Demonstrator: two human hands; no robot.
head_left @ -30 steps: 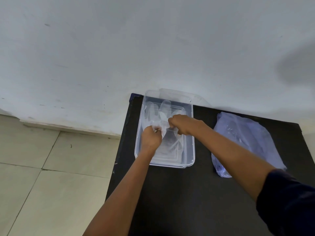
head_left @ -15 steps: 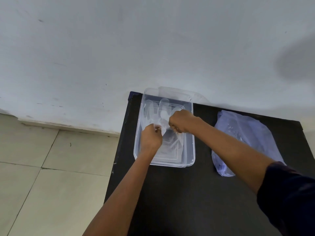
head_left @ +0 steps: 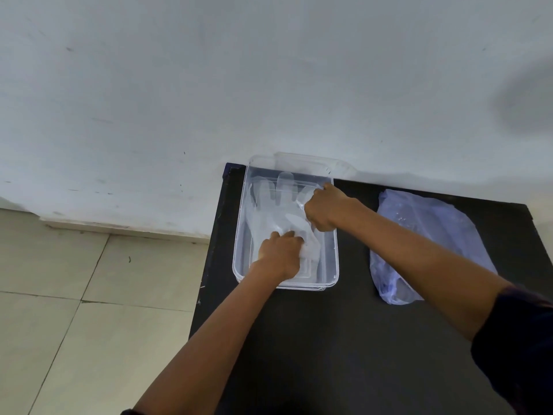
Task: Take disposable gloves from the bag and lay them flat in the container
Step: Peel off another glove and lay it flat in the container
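While unlabelled, glove (head_left: pixel 278 205) under both hands (head_left: pixel 281 256) in container (head_left: pixel 239 235).

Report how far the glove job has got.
Done: clear gloves already lie spread in the container. In hand: left hand and right hand are flattening a glove inside it. Left: the bag on the table looks not yet empty.

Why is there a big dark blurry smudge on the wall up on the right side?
Head view: that smudge looks like a soft shadow on the white wall; its source is out of frame. The see-through glove in the clear container is faint, hard to make out.
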